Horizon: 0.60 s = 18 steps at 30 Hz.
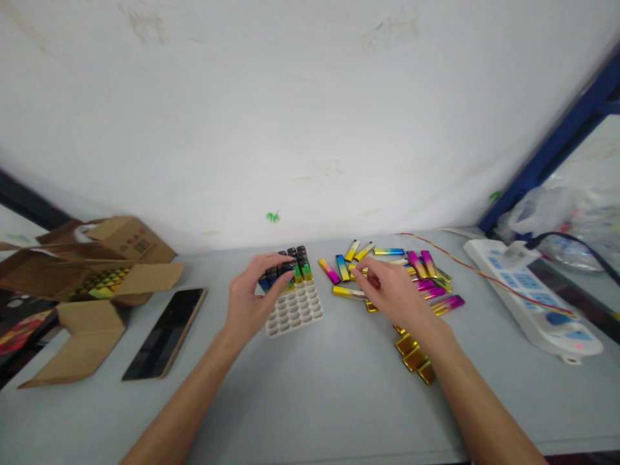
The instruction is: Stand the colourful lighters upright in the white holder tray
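Observation:
A white tray (295, 314) with rows of oval holes lies mid-table. Its far rows hold several upright black-topped lighters (303, 265) with shiny blue, green and yellow bodies. My left hand (249, 294) curves over the tray's left side, thumb and forefinger closed around the black top of a lighter. To the right, my right hand (387, 287) reaches into a loose pile of slim metallic cases (417, 265) in pink, yellow, blue and white. Its thumb and forefinger pinch the end of a yellow case, mostly hidden by the hand.
A dark phone (167, 332) lies on the left, beside an open cardboard box (148, 279) with yellow and dark items inside. Gold cases (414, 355) lie near my right forearm. A white power strip (533, 297) with a red-yellow wire (477, 270) occupies the right. A wall stands behind.

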Tool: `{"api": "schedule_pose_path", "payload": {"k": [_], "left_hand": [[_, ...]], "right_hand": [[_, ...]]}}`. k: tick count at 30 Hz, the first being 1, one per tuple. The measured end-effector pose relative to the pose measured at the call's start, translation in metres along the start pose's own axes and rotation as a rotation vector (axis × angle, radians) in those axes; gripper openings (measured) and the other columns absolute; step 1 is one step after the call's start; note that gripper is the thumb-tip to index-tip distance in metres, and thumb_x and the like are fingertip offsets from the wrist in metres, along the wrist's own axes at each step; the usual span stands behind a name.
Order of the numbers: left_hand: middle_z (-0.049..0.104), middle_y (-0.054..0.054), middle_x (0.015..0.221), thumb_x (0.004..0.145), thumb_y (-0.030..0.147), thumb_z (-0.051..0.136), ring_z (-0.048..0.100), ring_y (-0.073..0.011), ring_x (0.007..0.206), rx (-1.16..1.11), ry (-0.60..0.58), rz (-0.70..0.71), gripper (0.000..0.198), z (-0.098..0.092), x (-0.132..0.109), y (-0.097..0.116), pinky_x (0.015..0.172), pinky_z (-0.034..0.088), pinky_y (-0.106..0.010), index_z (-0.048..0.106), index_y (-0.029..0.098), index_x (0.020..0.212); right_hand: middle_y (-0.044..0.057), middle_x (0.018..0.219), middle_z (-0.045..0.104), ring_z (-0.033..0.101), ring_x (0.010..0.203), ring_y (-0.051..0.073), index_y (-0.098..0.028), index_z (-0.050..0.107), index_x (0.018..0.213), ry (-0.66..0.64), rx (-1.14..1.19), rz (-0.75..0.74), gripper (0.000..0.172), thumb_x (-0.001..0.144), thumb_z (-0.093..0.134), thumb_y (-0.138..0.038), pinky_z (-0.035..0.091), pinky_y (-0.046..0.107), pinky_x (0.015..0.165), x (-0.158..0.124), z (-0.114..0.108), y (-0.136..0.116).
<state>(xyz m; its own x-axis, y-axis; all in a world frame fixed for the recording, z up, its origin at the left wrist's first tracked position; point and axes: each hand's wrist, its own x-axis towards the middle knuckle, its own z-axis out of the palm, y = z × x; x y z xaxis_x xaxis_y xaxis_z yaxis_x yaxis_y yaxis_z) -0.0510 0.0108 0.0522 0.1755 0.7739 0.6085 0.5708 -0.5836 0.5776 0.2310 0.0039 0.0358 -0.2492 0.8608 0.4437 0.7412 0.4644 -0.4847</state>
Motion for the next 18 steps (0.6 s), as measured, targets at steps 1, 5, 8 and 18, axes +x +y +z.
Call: {"api": "schedule_pose_path", "payload": {"k": [1,5,8,18], "left_hand": [[0.074,-0.007,0.113,0.096,0.034,0.067,0.069,-0.0226,0.111,0.008,-0.009,0.006,0.021,0.000,0.000,-0.002,0.104,0.055,-0.040,0.073,0.021,0.112],[0.074,-0.008,0.112,0.095,0.033,0.068,0.068,-0.0231,0.114,0.091,-0.055,0.064,0.016,0.004,0.001,-0.011,0.106,0.055,-0.041,0.072,0.021,0.104],[0.075,-0.007,0.109,0.095,0.032,0.068,0.067,-0.0240,0.115,0.170,-0.076,0.117,0.014,0.006,0.002,-0.019,0.104,0.056,-0.042,0.073,0.021,0.103],[0.074,-0.008,0.108,0.094,0.035,0.069,0.069,-0.0243,0.108,0.229,-0.030,0.090,0.017,0.012,0.000,-0.025,0.098,0.058,-0.043,0.074,0.021,0.104]], "right_hand": [[0.001,0.069,0.064,0.056,0.059,0.017,-0.020,0.064,0.093,0.004,-0.002,-0.001,0.021,0.105,0.052,-0.033,0.036,0.029,0.062,0.000,0.000,0.000],[0.000,0.068,0.063,0.055,0.058,0.016,-0.020,0.064,0.093,0.019,0.003,-0.005,0.022,0.105,0.052,-0.033,0.035,0.029,0.062,0.000,-0.002,0.001],[-0.001,0.066,0.062,0.054,0.057,0.016,-0.020,0.065,0.093,0.027,0.007,-0.008,0.022,0.105,0.053,-0.033,0.035,0.028,0.061,0.000,-0.002,0.001],[-0.002,0.066,0.062,0.054,0.057,0.015,-0.021,0.064,0.092,0.032,0.016,0.007,0.021,0.105,0.054,-0.034,0.037,0.028,0.062,0.001,-0.003,0.003]]}}
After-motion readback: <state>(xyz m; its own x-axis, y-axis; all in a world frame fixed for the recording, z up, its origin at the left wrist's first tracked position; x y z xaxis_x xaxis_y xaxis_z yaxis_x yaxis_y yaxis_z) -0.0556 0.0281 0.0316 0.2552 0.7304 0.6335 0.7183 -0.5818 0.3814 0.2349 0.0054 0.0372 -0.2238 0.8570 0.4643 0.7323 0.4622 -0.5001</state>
